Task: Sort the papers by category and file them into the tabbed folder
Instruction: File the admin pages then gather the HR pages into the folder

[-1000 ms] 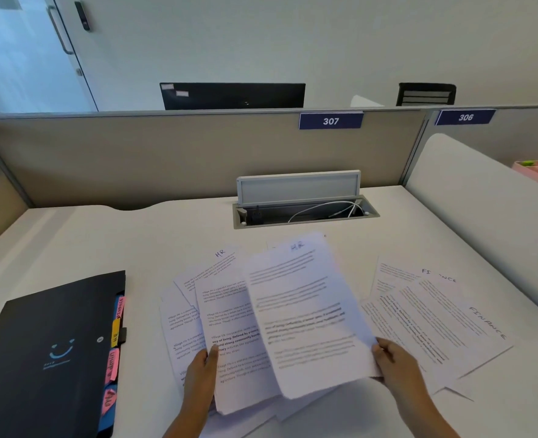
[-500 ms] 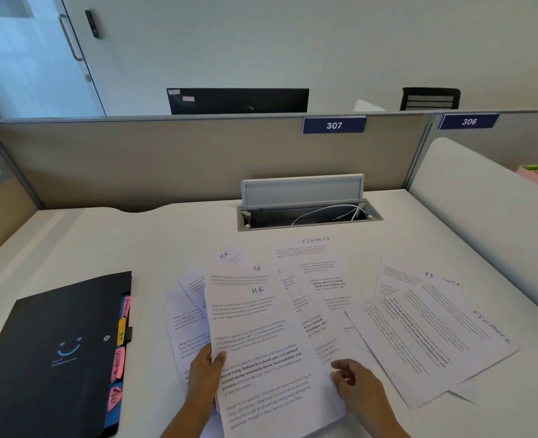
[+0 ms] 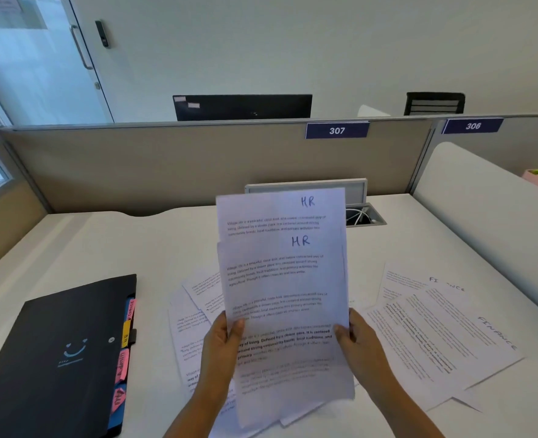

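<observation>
Both hands hold a small stack of HR papers (image 3: 285, 279) upright above the white desk (image 3: 103, 248), two sheets showing handwritten "HR" at the top. My left hand (image 3: 222, 336) grips the stack's left edge and my right hand (image 3: 351, 338) grips its right edge. Under and left of the stack, more printed papers (image 3: 192, 327) lie loose on the desk. A pile of FINANCE papers (image 3: 444, 336) lies spread to the right. The black tabbed folder (image 3: 56, 358) lies shut at the left, with pink, yellow and blue tabs (image 3: 124, 352) along its right edge.
A beige partition (image 3: 166, 165) with labels 307 and 306 closes off the desk's far side. An open cable hatch (image 3: 362, 213) with white cables sits behind the held stack. A white divider panel (image 3: 489, 222) borders the desk on the right.
The HR sheets, flat on the desk a moment ago, have been gathered into one stack and lifted upright. My right hand moved from the loose sheets to the stack's right edge.
</observation>
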